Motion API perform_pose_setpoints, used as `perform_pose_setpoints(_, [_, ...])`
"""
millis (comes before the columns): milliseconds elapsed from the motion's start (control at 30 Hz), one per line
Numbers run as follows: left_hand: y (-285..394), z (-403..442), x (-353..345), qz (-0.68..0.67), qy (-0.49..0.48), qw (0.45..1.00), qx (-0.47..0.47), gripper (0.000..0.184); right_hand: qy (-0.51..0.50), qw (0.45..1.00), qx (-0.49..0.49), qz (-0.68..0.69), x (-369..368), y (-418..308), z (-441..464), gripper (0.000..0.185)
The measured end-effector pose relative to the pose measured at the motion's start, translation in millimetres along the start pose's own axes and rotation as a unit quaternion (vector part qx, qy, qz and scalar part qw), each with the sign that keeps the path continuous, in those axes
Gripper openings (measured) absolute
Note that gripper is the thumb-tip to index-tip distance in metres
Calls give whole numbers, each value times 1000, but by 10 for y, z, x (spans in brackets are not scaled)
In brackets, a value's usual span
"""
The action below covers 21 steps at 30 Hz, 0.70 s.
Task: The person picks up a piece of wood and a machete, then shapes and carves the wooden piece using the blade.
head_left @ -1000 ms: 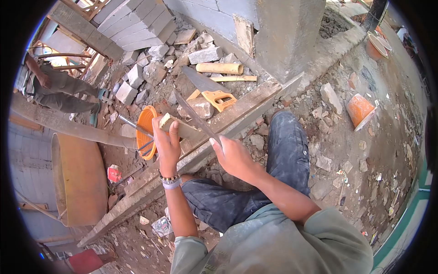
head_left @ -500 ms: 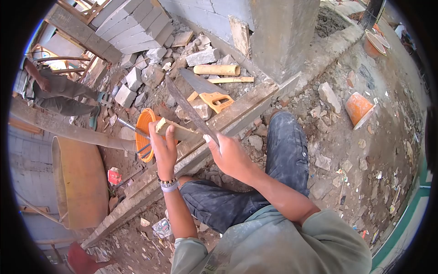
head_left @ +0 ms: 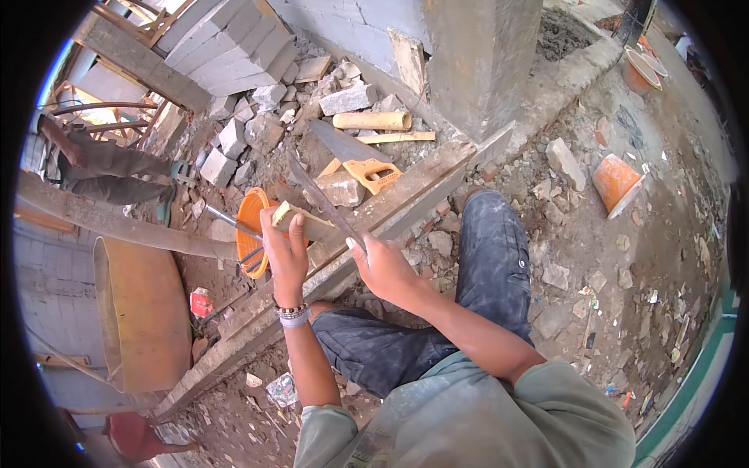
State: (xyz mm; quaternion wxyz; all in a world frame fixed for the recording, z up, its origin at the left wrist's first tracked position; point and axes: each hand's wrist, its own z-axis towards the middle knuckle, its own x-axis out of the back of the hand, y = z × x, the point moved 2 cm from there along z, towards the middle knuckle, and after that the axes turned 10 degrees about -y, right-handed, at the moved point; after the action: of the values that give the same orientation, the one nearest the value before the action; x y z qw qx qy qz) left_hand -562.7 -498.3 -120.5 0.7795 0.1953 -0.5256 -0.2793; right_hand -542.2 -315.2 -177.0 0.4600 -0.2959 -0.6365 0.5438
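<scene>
My left hand (head_left: 287, 253) grips a short piece of split bamboo (head_left: 314, 227) near its pale cut end, above a wooden plank (head_left: 413, 183). In my right hand (head_left: 382, 265) is the handle end of a long dark blade (head_left: 324, 201), its tip pointing up and left across the bamboo's near end. Just beyond the blade lies a handsaw (head_left: 370, 171) with an orange-yellow handle, partly over a stone block (head_left: 339, 188). An orange bucket (head_left: 251, 226) with metal tools in it stands left of my left hand.
Rubble and grey blocks (head_left: 232, 139) lie ahead, with a bamboo tube (head_left: 373, 121). A concrete column (head_left: 484, 70) rises beyond the plank. Another person's legs (head_left: 117, 168) are at upper left, near a curved yellowish sheet (head_left: 144, 312). An orange bucket (head_left: 614, 183) lies tipped at right.
The blade has shifted slightly over the bamboo, its tip swinging a little up and then back down. Both hands keep their grip. A red object at lower left has moved.
</scene>
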Motion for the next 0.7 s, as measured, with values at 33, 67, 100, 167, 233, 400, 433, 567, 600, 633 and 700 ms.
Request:
perform_pose_setpoints(33, [-11,0,9,-4,3,1000,2,34,-1,1000,4,-18,-62,124,17,43])
perform_pose_setpoints(67, [-38,-8,6,-7,6,1000,3,35,-2,999,9,-36,-111,266,34,45])
perform_pose_setpoints(100, [-61,-8,8,-10,8,1000,6,35,-3,998,12,-54,-124,323,52,46])
perform_pose_setpoints(167, [-101,11,6,-2,12,1000,-9,35,-28,999,-11,29,-154,485,111,49])
perform_pose_setpoints(233, [-113,-62,11,1,11,1000,-5,35,-86,976,-43,195,-102,457,80,56])
perform_pose_setpoints(400, [-65,-36,-17,-7,9,1000,5,35,-150,895,-129,399,57,489,127,66])
perform_pose_setpoints(433, [-52,-34,-16,-6,16,1000,2,34,-140,901,-125,390,50,537,154,67])
perform_pose_setpoints(567, [-105,-35,-7,-12,4,1000,9,33,-145,931,-87,324,191,540,224,65])
perform_pose_setpoints(600, [-118,-18,-12,-11,10,1000,3,34,-152,938,-68,305,230,488,225,64])
perform_pose_setpoints(633, [-133,-11,-20,-11,14,1000,0,35,-154,929,-93,324,284,353,186,63])
perform_pose_setpoints(700, [-158,-71,-30,-8,18,1000,3,37,-160,908,-141,361,384,94,101,61])
